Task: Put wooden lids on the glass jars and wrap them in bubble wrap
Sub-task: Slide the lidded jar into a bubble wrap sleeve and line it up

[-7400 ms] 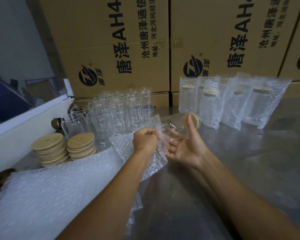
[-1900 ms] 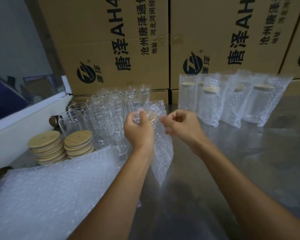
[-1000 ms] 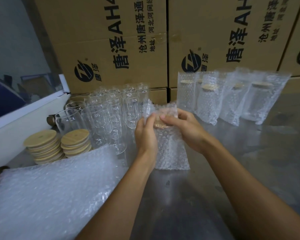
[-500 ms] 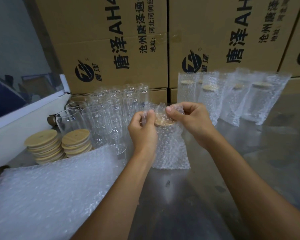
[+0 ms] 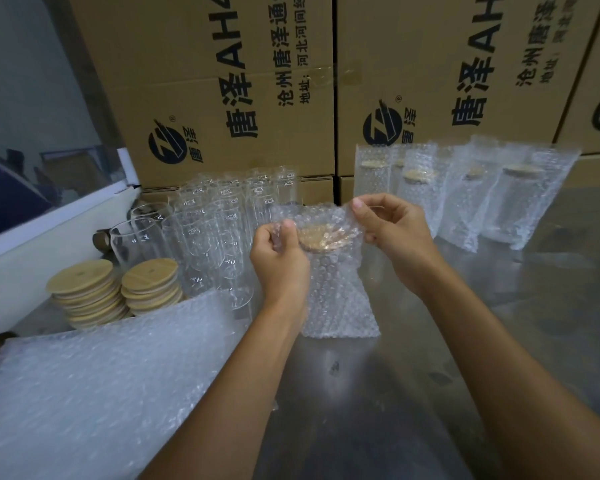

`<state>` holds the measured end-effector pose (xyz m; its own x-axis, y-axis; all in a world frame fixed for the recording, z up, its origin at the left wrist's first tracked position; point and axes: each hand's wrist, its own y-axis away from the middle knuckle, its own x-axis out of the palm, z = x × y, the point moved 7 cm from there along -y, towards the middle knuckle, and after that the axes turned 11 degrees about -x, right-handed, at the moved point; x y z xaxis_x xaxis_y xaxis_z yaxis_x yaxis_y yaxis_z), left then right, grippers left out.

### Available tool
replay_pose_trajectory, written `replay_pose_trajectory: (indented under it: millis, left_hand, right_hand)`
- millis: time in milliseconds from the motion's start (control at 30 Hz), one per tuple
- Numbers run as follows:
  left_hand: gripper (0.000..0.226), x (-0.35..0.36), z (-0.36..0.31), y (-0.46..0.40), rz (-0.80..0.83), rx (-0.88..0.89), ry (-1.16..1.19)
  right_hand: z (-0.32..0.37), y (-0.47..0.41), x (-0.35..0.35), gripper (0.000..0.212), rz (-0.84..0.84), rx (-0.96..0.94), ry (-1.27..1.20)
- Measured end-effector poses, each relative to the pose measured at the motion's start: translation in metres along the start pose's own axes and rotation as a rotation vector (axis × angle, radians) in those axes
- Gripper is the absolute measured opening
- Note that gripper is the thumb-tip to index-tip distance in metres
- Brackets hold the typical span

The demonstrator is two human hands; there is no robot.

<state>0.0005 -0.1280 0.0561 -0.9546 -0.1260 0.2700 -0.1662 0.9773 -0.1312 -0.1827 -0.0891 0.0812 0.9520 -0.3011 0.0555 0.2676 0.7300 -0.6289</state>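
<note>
Both hands' fingers (image 5: 286, 233) pinch the bubble-wrap pouch (image 5: 333, 285) mouth apart.

You have two stacks of wooden lids (image 5: 115, 292), five wrapped jars (image 5: 465, 192) standing in back, one bubble-wrapped jar (image 5: 336, 289) in front, and three cardboard boxes (image 5: 222, 81).
</note>
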Motion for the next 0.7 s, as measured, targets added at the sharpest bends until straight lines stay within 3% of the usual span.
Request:
replay_pose_trajectory:
  millis: [167,267,333,433,500,633,700]
  left_hand:
    - [0.026,-0.002,0.002,-0.004,-0.014,-0.032,0.003]
    - [0.027,-0.002,0.003,-0.004,-0.023,-0.041,-0.012]
    - [0.028,-0.003,0.003,-0.004,-0.023,-0.045,-0.023]
    - [0.026,-0.005,0.003,-0.002,-0.016,-0.055,-0.016]
    - [0.027,-0.004,0.006,0.003,0.017,-0.111,0.004]
    - [0.083,0.003,0.019,0.021,0.123,-0.191,-0.12]
    - [0.103,0.006,0.027,0.029,0.169,-0.193,-0.218]
  right_hand:
    - [-0.02,0.019,0.008,0.073,0.526,0.243,0.197]
    - [-0.037,0.03,0.02,0.114,0.648,0.319,0.313]
    - [-0.045,0.035,0.028,0.111,0.693,0.34,0.341]
    - [-0.047,0.038,0.03,0.081,0.697,0.306,0.321]
    - [-0.048,0.037,0.028,0.079,0.675,0.298,0.325]
    - [-0.05,0.037,0.023,0.094,0.668,0.288,0.344]
    - [-0.05,0.038,0.023,0.084,0.67,0.294,0.344]
